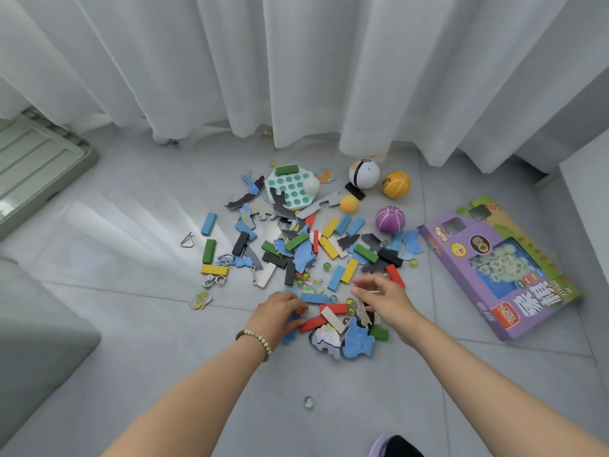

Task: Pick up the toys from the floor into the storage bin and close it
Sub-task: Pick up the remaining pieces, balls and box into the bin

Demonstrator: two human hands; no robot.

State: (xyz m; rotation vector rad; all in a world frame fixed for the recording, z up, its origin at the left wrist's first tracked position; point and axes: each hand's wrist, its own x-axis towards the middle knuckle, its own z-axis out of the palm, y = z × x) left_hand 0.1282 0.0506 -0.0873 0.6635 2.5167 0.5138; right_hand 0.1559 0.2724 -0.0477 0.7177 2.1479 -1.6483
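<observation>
Grey tiled floor (pixel 141 328), scattered toys (pixel 298 241), purple box (pixel 501 268)

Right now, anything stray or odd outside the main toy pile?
Yes. One clear marble lies alone on the floor in the foreground, well apart from the pile. Two more strays sit at the curtain hem: a bluish piece and a yellowish piece, partly tucked under the fabric and easy to miss.

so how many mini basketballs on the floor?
2: yellow basketball near the curtain; purple basketball nearer, left of the purple box. The pile could hide more.
</observation>
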